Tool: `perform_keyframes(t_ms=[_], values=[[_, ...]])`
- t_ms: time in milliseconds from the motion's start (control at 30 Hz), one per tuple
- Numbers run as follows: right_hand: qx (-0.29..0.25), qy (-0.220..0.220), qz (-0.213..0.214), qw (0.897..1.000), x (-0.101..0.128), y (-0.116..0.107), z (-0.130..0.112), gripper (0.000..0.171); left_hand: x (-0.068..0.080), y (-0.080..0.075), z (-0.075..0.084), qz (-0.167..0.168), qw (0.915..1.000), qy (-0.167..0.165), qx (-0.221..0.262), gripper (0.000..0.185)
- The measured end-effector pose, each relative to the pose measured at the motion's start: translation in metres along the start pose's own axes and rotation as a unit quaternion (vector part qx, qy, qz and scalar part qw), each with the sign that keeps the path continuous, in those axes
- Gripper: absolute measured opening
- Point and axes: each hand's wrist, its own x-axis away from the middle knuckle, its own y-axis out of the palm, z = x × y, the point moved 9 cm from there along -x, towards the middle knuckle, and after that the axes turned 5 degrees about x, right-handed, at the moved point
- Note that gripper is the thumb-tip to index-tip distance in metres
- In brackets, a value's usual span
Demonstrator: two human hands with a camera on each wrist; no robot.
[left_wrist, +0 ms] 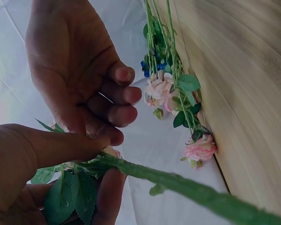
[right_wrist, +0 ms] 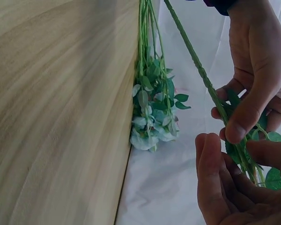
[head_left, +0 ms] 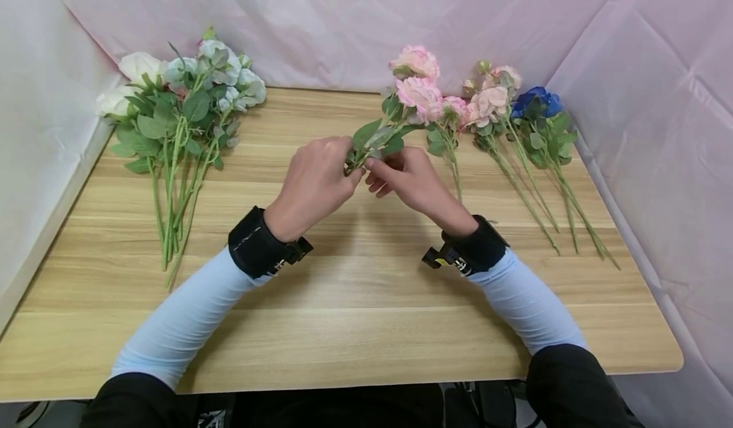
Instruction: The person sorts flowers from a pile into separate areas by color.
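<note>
No writing could be read anywhere. Above the bench [head_left: 366,326], the left hand [head_left: 312,183] pinched the pink flower stem [head_left: 375,140] below its leaves, while the right hand [head_left: 409,177], fingers curled, touched the same stem.

Pale blue sleeves [head_left: 189,313] cover both forearms, black upper sleeves [head_left: 567,380] above them. Black wrist straps [head_left: 254,243] carry small black camera mounts [head_left: 443,257] with buckles.
</note>
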Motion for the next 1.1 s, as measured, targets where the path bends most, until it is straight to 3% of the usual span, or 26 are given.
perform_keyframes(t_ms=[800,1100], values=[[-0.105,-0.010,0.045,0.993,0.004,-0.005,0.003,0.029,0.001,0.006,0.007,-0.009,0.9984,0.014,0.054,0.023],[-0.066,0.015,0.067,0.995,-0.002,-0.017,0.015,0.029,-0.002,0.007,0.002,-0.029,0.9984,0.001,0.049,0.047]])
